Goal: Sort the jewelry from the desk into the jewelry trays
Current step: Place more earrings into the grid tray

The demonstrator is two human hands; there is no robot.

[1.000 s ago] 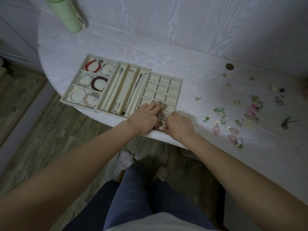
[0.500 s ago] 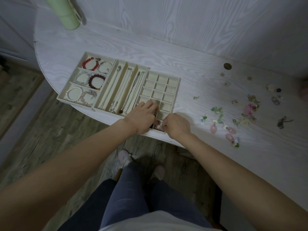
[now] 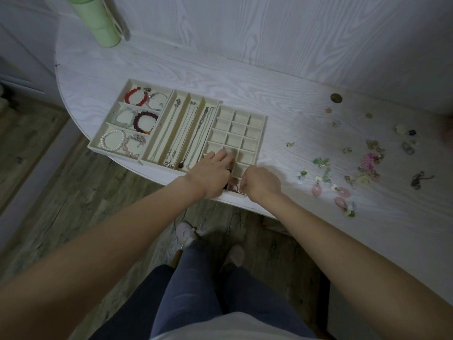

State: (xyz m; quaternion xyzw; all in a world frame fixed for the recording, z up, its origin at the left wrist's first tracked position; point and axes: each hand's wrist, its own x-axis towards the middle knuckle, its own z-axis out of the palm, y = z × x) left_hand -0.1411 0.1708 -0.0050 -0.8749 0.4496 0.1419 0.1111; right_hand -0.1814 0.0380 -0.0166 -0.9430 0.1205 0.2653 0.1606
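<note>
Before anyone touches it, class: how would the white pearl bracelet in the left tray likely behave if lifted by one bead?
The white pearl bracelet is strung from separate round beads, so it would probably sag into a drooping loop, not hold its ring shape. Its smooth, glossy beads may slip in the fingers. It looks small, so likely light.

green cylinder upright, desk's far left corner | wood-plank floor below

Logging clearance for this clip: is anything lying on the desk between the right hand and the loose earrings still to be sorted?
Nothing visible does. The right hand is at the near edge of the grid tray; bare desk lies between it and the nearest loose earrings on its right.
</note>
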